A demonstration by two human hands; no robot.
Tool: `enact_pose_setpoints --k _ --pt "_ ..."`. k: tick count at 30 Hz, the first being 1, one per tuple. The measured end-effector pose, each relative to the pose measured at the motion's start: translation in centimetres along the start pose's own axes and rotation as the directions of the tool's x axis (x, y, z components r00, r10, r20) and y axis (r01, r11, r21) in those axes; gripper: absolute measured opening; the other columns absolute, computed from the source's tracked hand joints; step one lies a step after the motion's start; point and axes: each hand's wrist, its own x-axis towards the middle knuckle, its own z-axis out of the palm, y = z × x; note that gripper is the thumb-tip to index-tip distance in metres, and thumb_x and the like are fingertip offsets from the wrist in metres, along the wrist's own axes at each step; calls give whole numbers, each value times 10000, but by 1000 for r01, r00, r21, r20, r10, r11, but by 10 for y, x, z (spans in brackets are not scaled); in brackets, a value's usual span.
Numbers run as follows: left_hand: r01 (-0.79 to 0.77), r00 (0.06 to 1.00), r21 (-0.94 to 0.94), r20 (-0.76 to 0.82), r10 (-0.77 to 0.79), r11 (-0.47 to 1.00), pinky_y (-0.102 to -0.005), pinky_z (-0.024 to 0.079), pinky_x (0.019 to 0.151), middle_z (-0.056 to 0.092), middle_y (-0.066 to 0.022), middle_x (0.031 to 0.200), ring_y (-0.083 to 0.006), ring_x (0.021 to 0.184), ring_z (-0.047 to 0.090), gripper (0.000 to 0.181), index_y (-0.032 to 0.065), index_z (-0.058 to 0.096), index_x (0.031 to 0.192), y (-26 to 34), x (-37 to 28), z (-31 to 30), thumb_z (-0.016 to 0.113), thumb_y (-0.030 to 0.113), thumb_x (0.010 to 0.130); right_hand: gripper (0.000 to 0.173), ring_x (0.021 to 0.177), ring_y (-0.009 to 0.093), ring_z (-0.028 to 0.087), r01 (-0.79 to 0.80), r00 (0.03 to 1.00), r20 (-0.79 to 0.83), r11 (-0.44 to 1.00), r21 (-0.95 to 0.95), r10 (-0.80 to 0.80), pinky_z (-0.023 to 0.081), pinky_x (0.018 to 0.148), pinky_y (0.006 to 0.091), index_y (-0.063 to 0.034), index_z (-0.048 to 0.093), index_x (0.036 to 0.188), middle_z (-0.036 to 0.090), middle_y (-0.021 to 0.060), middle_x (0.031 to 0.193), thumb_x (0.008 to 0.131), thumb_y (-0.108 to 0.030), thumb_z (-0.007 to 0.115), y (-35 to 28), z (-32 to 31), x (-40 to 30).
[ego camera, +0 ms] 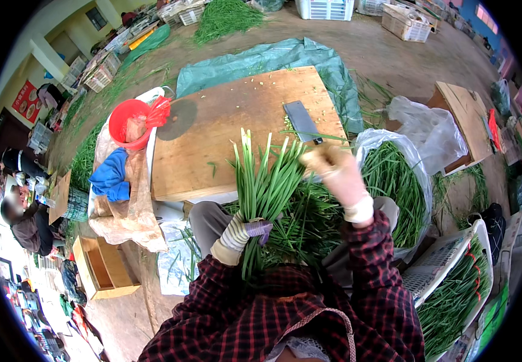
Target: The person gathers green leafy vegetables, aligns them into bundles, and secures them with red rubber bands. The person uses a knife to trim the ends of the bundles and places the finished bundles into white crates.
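My left hand (239, 235), in a striped glove with a purple fingertip area, is closed around the lower part of a bunch of garlic chives (265, 185). The pale stem ends stand up and fan out over the near edge of a wooden board (224, 122). To the right of the bunch, my right hand (335, 174) is raised in a pale glove. Motion blurs its curled fingers, so I cannot see whether they hold a stem. Just beyond it, a cleaver (304, 122) lies on the board among chopped green bits. More loose chives (308, 217) lie in my lap.
A red bucket (129, 124) and a blue cloth (111, 176) sit left of the board. At right stand a plastic-lined container of greens (394, 190) and a white crate (442, 267) holding tied bunches. A green tarp (261, 63) lies behind the board. People are at far left.
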Motion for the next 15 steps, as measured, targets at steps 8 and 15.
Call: enact_pose_setpoints --k 8,15 --pt "28 998 -1 -59 -28 1000 -250 457 535 662 -91 923 -121 602 573 393 18 584 1121 -7 3 3 715 93 758 286 569 307 572 258 925 -26 679 -687 -378 452 537 393 -68 562 603 553 131 574 808 -258 614 24 24 2" --pt "-71 997 -100 14 73 992 -242 472 775 617 -32 1123 -107 945 574 539 60 523 1245 -16 12 -11 734 134 755 122 549 258 550 583 795 311 798 -153 -521 453 554 373 -101 545 592 517 52 547 665 -118 641 -35 25 -65"
